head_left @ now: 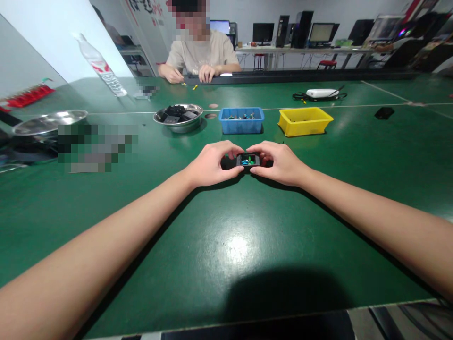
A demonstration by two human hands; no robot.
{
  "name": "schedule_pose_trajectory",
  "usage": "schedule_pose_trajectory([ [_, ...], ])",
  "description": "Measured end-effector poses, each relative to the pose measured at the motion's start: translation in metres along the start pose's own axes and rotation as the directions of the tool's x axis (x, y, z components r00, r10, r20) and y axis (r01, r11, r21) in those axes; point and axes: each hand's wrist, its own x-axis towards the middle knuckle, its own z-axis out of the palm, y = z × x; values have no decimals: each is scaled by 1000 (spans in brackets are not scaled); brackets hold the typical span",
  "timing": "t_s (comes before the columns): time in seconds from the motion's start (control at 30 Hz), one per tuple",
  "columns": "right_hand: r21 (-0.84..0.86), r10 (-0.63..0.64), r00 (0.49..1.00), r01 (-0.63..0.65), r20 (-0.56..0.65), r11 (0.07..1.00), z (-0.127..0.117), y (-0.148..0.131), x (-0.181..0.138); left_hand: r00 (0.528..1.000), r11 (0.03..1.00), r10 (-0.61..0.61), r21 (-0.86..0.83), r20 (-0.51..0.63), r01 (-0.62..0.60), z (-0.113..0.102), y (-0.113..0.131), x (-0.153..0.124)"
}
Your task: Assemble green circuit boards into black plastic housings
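Observation:
A small black open-topped case [248, 167] with green and blue parts inside sits at the middle of the green table [198, 245]. My left hand [215, 164] grips its left side between thumb and fingers. From the other side, my right hand [277, 163] closes on its right edge in the same way. Both thumbs lie along the near side, and some fingertips are hidden behind the case. Just beyond my hands stands a blue bin [241, 122] of small metal-looking parts. A yellow bin [305, 123] is to its right.
A steel bowl [179, 126] of black pieces stands left of the blue bin. Further left are another steel dish [49, 122] and a plastic bottle [102, 68]. A white power strip [322, 93] with black cable lies at the back right. A person [201, 56] sits across the table.

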Motion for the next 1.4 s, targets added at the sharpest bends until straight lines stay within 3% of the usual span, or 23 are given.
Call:
schedule_pose_trajectory([
  [0.37, 57, -11, 1000, 13, -28, 998, -1, 4, -2, 1000, 1000, 5, 5, -14, -5, -2, -1, -1],
  [0.87, 139, 94, 995, -90, -23, 986, 0, 4, -2, 1000, 999, -25, -20, 6, 26, -4, -1, -1],
  [1.4, 272, 168, 983, -182, 72, 945, -6, 8, 2, 997, 993, -80, -84, 11, 80, -4, -1, -1],
])
